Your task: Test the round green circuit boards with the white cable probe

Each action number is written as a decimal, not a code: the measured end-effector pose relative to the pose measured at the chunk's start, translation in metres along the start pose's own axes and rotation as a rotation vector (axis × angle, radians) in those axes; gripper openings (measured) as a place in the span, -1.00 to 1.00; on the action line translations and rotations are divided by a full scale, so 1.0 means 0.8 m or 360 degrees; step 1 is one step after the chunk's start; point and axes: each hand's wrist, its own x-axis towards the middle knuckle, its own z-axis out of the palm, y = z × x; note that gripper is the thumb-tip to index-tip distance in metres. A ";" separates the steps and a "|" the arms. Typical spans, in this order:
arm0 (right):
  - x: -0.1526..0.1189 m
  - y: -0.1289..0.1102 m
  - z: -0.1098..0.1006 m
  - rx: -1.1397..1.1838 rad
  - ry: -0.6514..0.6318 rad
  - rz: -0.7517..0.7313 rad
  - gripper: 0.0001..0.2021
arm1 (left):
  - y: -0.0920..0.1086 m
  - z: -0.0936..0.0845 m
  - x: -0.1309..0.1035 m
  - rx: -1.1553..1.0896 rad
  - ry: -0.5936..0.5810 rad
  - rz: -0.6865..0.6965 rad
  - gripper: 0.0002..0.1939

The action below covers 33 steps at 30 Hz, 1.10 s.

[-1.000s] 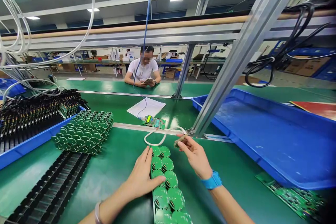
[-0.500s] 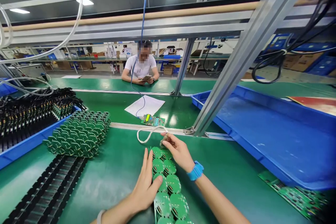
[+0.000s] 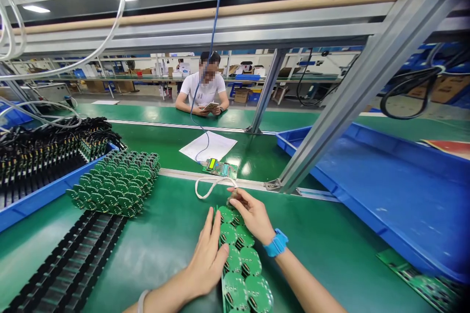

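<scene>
A panel of round green circuit boards (image 3: 235, 289) lies on the green table in front of me, running away from me. My left hand (image 3: 207, 260) rests along its left edge, fingers stretched out and thumb touching the boards. At the panel's far end my right hand (image 3: 255, 217), with a blue wrist strap, pinches a small greyish connector piece (image 3: 232, 196). A looped white cable (image 3: 201, 197) runs from that piece towards a small board with a lit yellow-green display (image 3: 220, 168). My fingers partly hide the piece, and I cannot tell whether it touches the boards.
Stacked round boards (image 3: 117, 181) stand on a black slotted rack (image 3: 69, 264) at left, beside a blue bin (image 3: 44, 200) of wired boards. A large blue tray (image 3: 389, 181) and metal post (image 3: 341, 88) are at right. A person (image 3: 203, 90) sits opposite with a handheld device.
The whole view has shifted slightly, so things appear further right. Both hands keep nearly the same places on the panel, the right still pinching the connector piece.
</scene>
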 end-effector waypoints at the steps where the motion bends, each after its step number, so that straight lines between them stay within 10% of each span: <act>1: 0.000 0.000 0.000 -0.0016 0.0003 -0.0013 -0.69 | -0.001 -0.001 0.000 -0.0005 0.0002 0.0009 -0.33; 33: -0.007 0.009 0.008 -0.0206 0.0007 -0.0285 -0.69 | -0.019 -0.021 0.007 -0.0050 0.0077 0.0246 -0.34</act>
